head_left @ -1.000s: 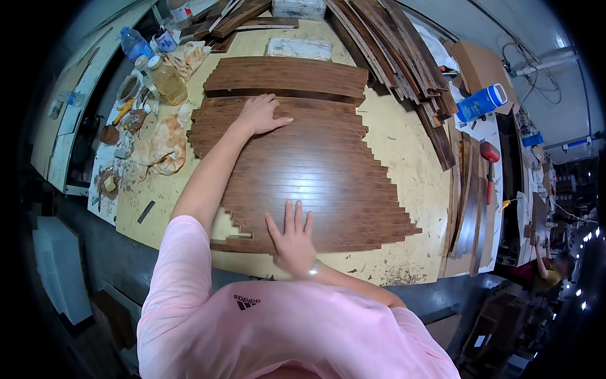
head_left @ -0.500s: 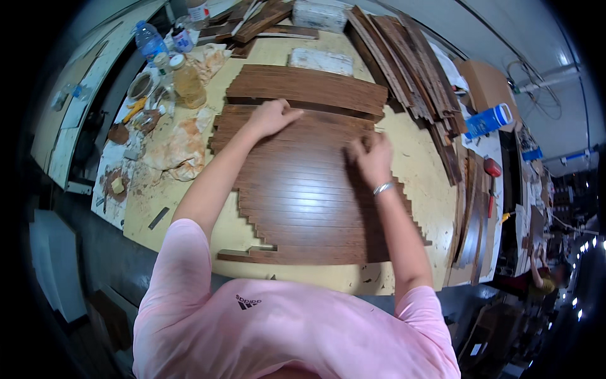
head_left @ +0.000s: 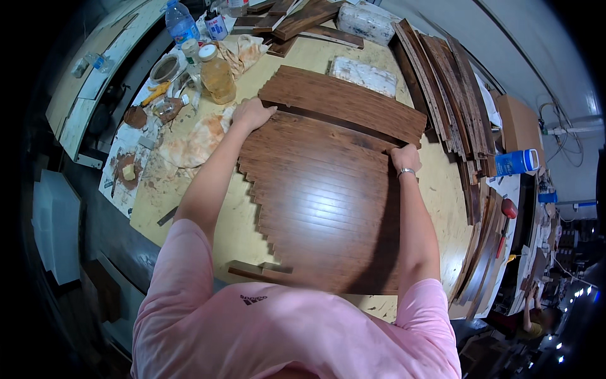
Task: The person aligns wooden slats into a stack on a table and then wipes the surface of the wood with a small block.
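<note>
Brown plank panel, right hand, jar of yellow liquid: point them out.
Brown plank panel (head_left: 319,189): head view, middle of top face.
Right hand (head_left: 405,158): head view, back of the hand.
Jar of yellow liquid (head_left: 218,79): head view, side of its body.

Shot w/ 1 head-worn fisheye cam, close above near edge of table (head_left: 444,201), looking down twd far edge.

Fingertips of the left hand (head_left: 252,115) and right hand (head_left: 406,156), at the wooden panel (head_left: 303,170), cannot be made out clearly. Nearer the body than either hand's fingers, a pink shirt (head_left: 297,328) hides part of the panel's edge. Beyond the left fingers, a bottle (head_left: 238,7) is cropped; far right of the right fingers, a co-worker (head_left: 534,325) blurs.
</note>
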### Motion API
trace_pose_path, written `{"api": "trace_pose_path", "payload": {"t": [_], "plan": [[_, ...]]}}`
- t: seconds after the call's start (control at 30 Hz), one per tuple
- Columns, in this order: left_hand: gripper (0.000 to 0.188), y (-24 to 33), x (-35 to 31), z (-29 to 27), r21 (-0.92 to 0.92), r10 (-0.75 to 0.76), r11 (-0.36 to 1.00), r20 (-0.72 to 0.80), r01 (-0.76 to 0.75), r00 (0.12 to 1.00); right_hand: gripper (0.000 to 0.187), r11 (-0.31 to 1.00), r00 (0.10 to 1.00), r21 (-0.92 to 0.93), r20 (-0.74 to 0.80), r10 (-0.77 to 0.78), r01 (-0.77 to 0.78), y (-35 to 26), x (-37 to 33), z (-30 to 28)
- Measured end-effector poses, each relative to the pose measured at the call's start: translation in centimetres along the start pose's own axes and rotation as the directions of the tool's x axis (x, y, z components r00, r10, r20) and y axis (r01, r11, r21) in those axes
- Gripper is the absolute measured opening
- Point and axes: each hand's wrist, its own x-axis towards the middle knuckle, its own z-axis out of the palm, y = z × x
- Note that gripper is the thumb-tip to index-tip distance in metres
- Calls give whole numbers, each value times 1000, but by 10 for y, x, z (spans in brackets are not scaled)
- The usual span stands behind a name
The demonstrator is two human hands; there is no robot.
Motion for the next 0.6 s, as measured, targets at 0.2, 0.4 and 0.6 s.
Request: {"api": "trace_pose_path", "payload": {"t": [0.2,0.4,0.6], "plan": [[62,-11,-8,-5,-220,-82,972,11,82,997,46,965,986,261,-168,14,31,23,0,8],[58,-29,-1,12,-593,-103,804,-54,52,993,42,709,951,700,-268,155,82,48,24,26],[57,4,-16,9,-497,23,859,-204,-124,979,24,641,963,732,-265,-45,231,77,44,39]]}}
